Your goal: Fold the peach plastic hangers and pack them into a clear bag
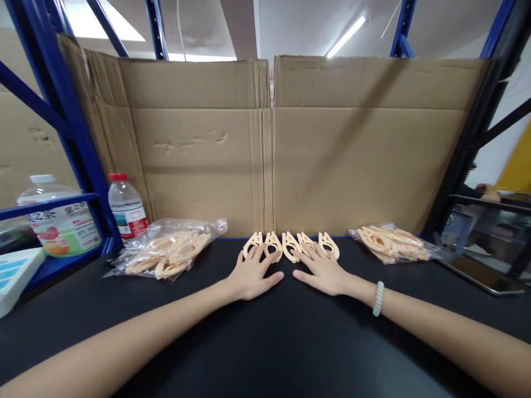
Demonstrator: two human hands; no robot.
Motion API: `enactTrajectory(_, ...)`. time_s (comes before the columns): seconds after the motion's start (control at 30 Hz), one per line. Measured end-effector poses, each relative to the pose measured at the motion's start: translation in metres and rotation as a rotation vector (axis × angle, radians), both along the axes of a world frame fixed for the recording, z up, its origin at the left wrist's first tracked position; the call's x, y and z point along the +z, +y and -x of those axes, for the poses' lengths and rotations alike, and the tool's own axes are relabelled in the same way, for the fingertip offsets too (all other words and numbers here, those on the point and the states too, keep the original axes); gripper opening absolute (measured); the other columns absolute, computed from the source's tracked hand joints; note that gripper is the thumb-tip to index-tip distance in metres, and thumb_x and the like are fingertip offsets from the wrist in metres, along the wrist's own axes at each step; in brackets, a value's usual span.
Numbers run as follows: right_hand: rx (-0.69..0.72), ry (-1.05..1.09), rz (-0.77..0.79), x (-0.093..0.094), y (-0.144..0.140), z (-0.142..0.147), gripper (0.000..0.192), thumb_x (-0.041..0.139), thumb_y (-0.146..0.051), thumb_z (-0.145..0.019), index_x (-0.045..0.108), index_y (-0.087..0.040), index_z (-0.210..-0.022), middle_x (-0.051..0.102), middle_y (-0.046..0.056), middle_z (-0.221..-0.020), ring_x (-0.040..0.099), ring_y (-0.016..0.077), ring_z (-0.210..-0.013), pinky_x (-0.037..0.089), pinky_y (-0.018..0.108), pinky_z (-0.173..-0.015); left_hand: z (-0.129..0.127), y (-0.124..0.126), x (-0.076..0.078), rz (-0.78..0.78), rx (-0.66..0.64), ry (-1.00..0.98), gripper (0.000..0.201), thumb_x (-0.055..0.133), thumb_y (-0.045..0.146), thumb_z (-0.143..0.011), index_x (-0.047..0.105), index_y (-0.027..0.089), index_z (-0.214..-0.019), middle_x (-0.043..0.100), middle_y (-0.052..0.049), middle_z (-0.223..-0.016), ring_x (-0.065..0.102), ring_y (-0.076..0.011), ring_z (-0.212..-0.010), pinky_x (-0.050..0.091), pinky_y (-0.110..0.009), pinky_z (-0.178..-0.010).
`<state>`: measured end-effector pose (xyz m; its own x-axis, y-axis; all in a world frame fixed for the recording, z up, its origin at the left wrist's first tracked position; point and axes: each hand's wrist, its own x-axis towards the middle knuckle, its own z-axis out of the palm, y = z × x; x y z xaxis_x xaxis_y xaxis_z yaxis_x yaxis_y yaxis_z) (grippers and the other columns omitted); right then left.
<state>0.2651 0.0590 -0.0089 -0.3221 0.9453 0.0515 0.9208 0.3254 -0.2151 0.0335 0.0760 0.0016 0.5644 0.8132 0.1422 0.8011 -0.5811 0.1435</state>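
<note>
Several peach-coloured plastic pieces, looped and clip-shaped, stand in a row at the back of the black tabletop point(286, 331). My left hand point(251, 276) lies flat with its fingers spread, fingertips over the two leftmost pieces, including a looped piece point(272, 241). Palm down and fingers apart, my right hand point(326, 273) reaches the pieces on the right, its fingertips overlapping the rightmost piece point(333, 250). Between the hands is the middle piece point(289, 247), mostly uncovered. Neither hand grips anything. Fingers hide parts of the row.
A clear bag of similar pieces point(166, 251) lies left, another bag point(390, 243) right. A phone-like dark slab point(483, 275) rests at the right edge. A red-capped bottle point(128, 209) and a large jug point(62, 221) stand left. Cardboard point(199, 143) walls the back between blue posts.
</note>
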Motion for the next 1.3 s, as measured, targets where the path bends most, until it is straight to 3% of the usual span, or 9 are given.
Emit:
enactTrajectory(0.27,0.004,0.024,-0.019,-0.006,0.004,-0.004,0.073,0.026,-0.073,-0.088,0.024,-0.034,-0.149,0.011,0.007,-0.159,0.002,0.0388,-0.144,0.008,0.064,-0.111,0.002,0.003,-0.006,-0.037,-0.005,-0.022,0.063,0.035,0.064,-0.090,0.034,0.033,-0.145,0.028,-0.017,-0.154,0.021,-0.0384,-0.142,0.014,-0.070,-0.105)
enactTrajectory(0.43,0.027,0.020,-0.060,-0.004,0.002,-0.003,0.072,0.025,-0.070,-0.090,0.027,-0.029,-0.149,0.015,0.009,-0.158,0.004,0.0331,-0.145,0.008,0.061,-0.113,0.002,0.004,-0.008,-0.055,-0.011,-0.041,0.061,0.036,0.061,-0.091,0.035,0.031,-0.145,0.029,-0.017,-0.154,0.022,-0.0387,-0.142,0.016,-0.068,-0.106)
enactTrajectory(0.63,0.019,0.032,-0.081,-0.006,0.001,-0.003,0.069,0.026,-0.068,-0.091,0.027,-0.030,-0.149,0.017,0.007,-0.158,0.008,0.0323,-0.145,0.012,0.065,-0.110,0.004,0.003,-0.008,-0.118,-0.055,-0.098,0.055,0.040,0.051,-0.093,0.041,0.025,-0.141,0.032,-0.016,-0.153,0.026,-0.0350,-0.141,0.018,-0.065,-0.108)
enactTrajectory(0.77,0.064,0.072,-0.185,-0.010,0.001,-0.004,0.066,0.032,-0.062,-0.092,0.032,-0.025,-0.147,0.023,0.011,-0.156,0.015,0.0337,-0.144,0.015,0.064,-0.110,0.004,0.001,-0.006,-0.184,-0.109,-0.141,0.047,0.043,0.040,-0.094,0.046,0.020,-0.137,0.041,-0.015,-0.148,0.030,-0.0296,-0.140,0.016,-0.058,-0.113)
enactTrajectory(0.87,0.218,0.170,-0.346,-0.007,-0.003,-0.003,0.048,0.038,-0.046,-0.095,0.050,-0.020,-0.133,0.046,0.015,-0.141,0.036,0.0300,-0.134,0.030,0.052,-0.109,0.005,-0.005,-0.004,-0.235,-0.148,-0.171,0.040,0.044,0.028,-0.092,0.050,0.019,-0.131,0.047,-0.013,-0.142,0.035,-0.0255,-0.136,0.014,-0.052,-0.116)
enactTrajectory(0.97,0.428,0.197,-0.362,-0.001,-0.011,0.000,0.029,0.038,-0.031,-0.095,0.063,-0.019,-0.105,0.064,0.011,-0.103,0.058,0.0234,-0.099,0.046,0.039,-0.089,0.013,-0.014,-0.003,-0.257,-0.206,-0.186,0.037,0.046,0.020,-0.089,0.053,0.021,-0.125,0.052,-0.009,-0.138,0.040,-0.0228,-0.133,0.021,-0.046,-0.115)
enactTrajectory(1.03,0.461,0.175,-0.294,0.001,-0.014,0.002,0.024,0.039,-0.026,-0.093,0.063,-0.019,-0.095,0.061,0.005,-0.079,0.057,0.0186,-0.075,0.046,0.032,-0.072,0.023,-0.022,-0.003,-0.261,-0.237,-0.190,0.037,0.048,0.016,-0.087,0.055,0.022,-0.122,0.054,-0.008,-0.136,0.044,-0.0228,-0.130,0.029,-0.044,-0.112)
enactTrajectory(1.1,0.411,0.173,-0.260,0.001,-0.014,0.003,0.019,0.042,-0.023,-0.091,0.061,-0.019,-0.093,0.053,0.000,-0.067,0.052,0.0154,-0.063,0.042,0.028,-0.064,0.036,-0.030,-0.003,-0.258,-0.255,-0.189,0.035,0.046,0.012,-0.085,0.058,0.022,-0.117,0.056,-0.008,-0.133,0.047,-0.0225,-0.126,0.035,-0.042,-0.109)
enactTrajectory(1.3,0.360,0.181,-0.242,0.000,-0.010,0.004,0.014,0.045,-0.018,-0.087,0.058,-0.019,-0.092,0.046,-0.002,-0.066,0.047,0.0136,-0.061,0.037,0.026,-0.063,0.070,-0.035,0.000,-0.323,-0.243,-0.124,0.039,0.042,0.004,-0.083,0.060,0.022,-0.111,0.059,-0.007,-0.128,0.049,-0.0243,-0.124,0.039,-0.045,-0.105)
